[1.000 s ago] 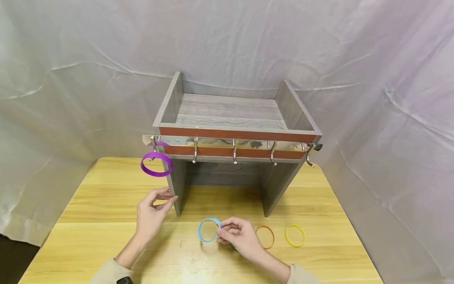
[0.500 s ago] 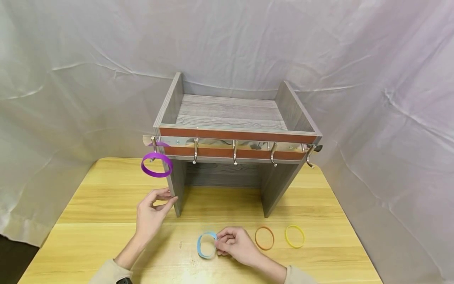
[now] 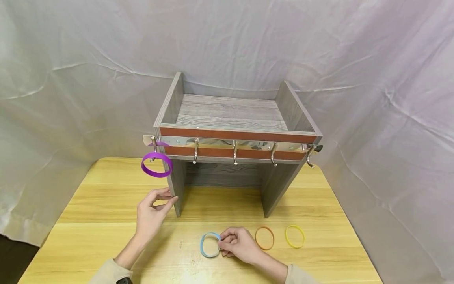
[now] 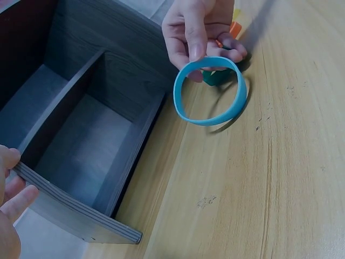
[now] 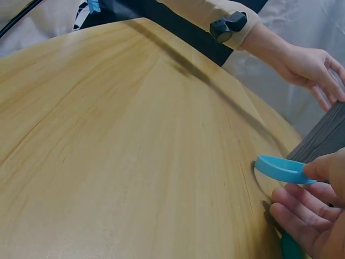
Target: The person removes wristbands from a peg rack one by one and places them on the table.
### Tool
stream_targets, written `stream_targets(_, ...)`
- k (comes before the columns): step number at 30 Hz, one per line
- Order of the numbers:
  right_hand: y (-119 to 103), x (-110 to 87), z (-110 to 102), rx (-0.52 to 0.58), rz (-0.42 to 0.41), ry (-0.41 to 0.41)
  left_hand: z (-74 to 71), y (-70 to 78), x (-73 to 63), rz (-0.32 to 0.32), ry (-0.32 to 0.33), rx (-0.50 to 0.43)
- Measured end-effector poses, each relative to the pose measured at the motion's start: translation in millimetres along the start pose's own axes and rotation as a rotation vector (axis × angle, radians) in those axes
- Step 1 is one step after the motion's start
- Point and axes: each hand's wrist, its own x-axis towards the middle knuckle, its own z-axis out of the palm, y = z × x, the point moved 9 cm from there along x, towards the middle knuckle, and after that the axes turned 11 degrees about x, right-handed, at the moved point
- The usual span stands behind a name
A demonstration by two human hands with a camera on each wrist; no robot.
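Note:
My right hand (image 3: 238,245) pinches a light blue wristband (image 4: 235,110) by its edge, thumb on top, low over the wooden table. Beneath that hand lies a green wristband (image 4: 215,79), mostly hidden by the fingers. My left hand (image 3: 150,215) grips the front edge of the left side panel (image 3: 179,177) of a grey wooden shelf, thumb on one face and fingers on the other. From the leftmost metal hook (image 3: 154,146) hangs a purple wristband (image 3: 156,174), up and away from both hands.
Along the shelf's front runs a metal rail (image 3: 216,141) with several hooks sticking out. To the right of my right hand, an orange wristband (image 3: 265,249) and a yellow wristband (image 3: 304,237) lie on the table (image 3: 330,256). Grey cloth (image 3: 227,47) surrounds the table behind and at the sides.
My right hand has drawn the blue wristband down and toward me, then slightly right, and the band's tilt has changed. The left hand keeps its grip on the panel.

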Motion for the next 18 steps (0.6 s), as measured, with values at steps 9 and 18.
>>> stream_targets(9, -0.4, -3.3, -5.4, -0.045, 0.012, -0.005, 0.1, 0.6, 0.4, 0.001, 0.002, -0.004)
stream_targets(18, -1.3, -4.0, -8.8, -0.087, 0.015, -0.002, -0.4, -0.2, 0.0, -0.007, 0.003, -0.002)
